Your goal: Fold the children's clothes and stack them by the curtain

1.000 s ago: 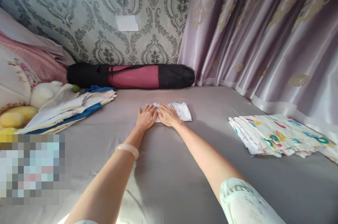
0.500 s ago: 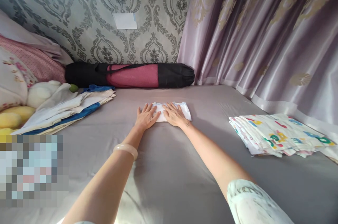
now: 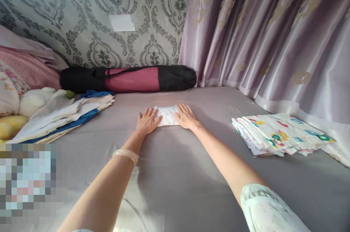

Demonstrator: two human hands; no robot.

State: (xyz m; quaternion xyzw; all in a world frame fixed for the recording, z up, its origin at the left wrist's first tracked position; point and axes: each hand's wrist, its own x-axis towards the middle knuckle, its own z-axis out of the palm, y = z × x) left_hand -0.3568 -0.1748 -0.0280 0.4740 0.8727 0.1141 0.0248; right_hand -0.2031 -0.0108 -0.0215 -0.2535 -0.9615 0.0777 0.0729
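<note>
A small folded white cloth point(image 3: 168, 115) lies on the grey bed sheet point(image 3: 175, 173) in the middle of the view. My left hand point(image 3: 146, 121) rests flat on its left end, fingers spread. My right hand point(image 3: 186, 116) lies flat on its right end, fingers stretched out. Both palms press down on the cloth, with a bare strip of it showing between them. A pale bangle point(image 3: 126, 154) sits on my left wrist.
A stack of folded cloths with coloured letters point(image 3: 276, 133) lies at the right. White and blue folded fabric point(image 3: 62, 113) and plush toys point(image 3: 30, 101) sit at the left. A black and pink rolled mat bag point(image 3: 128, 78) lies against the wall. Curtains point(image 3: 259, 35) hang at the right.
My hands have slid apart along the cloth, the right one moving to its right end. The view has shifted slightly to the right.
</note>
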